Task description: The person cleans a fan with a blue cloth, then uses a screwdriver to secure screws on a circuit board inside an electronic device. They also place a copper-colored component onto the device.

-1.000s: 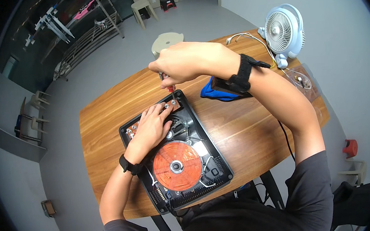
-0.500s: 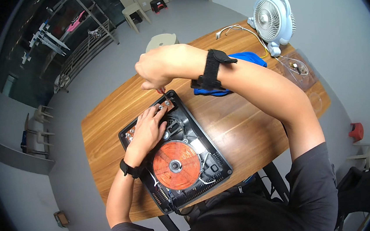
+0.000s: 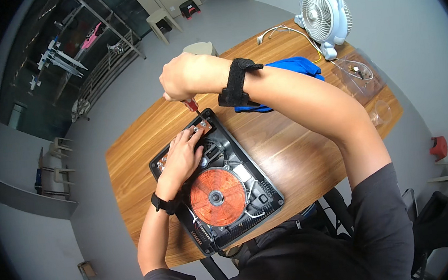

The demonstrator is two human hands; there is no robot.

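Note:
On the table lies an opened induction cooker (image 3: 258, 198), its black shell showing a round copper coil (image 3: 218, 196), a fan and wiring. A narrow brown circuit board (image 3: 202, 127) runs along its far end. My right hand (image 3: 182, 78) is closed round the red handle of a screwdriver (image 3: 192, 105), whose shaft points down at the board's right end. Whether the tip touches a screw is too small to tell. My left hand (image 3: 184, 155) lies flat over the board and the shell, fingers stretched out, hiding the board's middle.
A blue cloth (image 3: 295, 68) lies beyond my right forearm. At the far right stand a light-blue fan (image 3: 325, 16) with a white cable (image 3: 283, 28), a clear tray of small parts (image 3: 354, 78) and a clear cup (image 3: 380, 113). Stools (image 3: 162, 22) stand on the floor.
My right hand has risen slightly, showing more of the red screwdriver handle. My left hand stays on the board. The whole view has shifted a little.

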